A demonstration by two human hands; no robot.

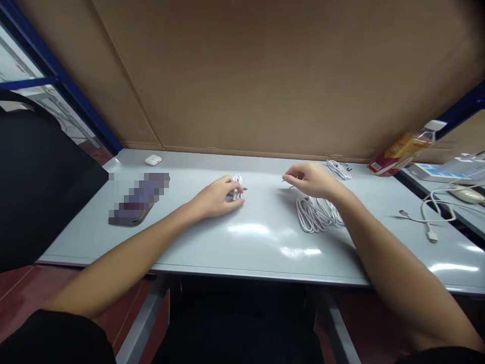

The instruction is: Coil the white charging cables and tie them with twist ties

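My left hand (220, 197) is closed round a small coiled white cable (237, 185) resting on the grey table (212, 242), with a short dark tie at its right side. My right hand (306, 179) hovers over the table, its fingers curled in a pinch on a thin dark twist tie (291, 187). Just below my right hand and wrist lie coiled white cables (312, 215), partly covered by the wrist. Behind my right hand another bundled white cable (339, 169) lies near the back edge, with dark tie ends.
A drink bottle (405, 149) leans at the back right. A loose white cable (432, 235) hangs over the right part. At the left are a white earphone case (153, 160) and a blurred phone (140, 202). A cardboard wall (242, 81) stands behind; a black chair (41, 187) is left.
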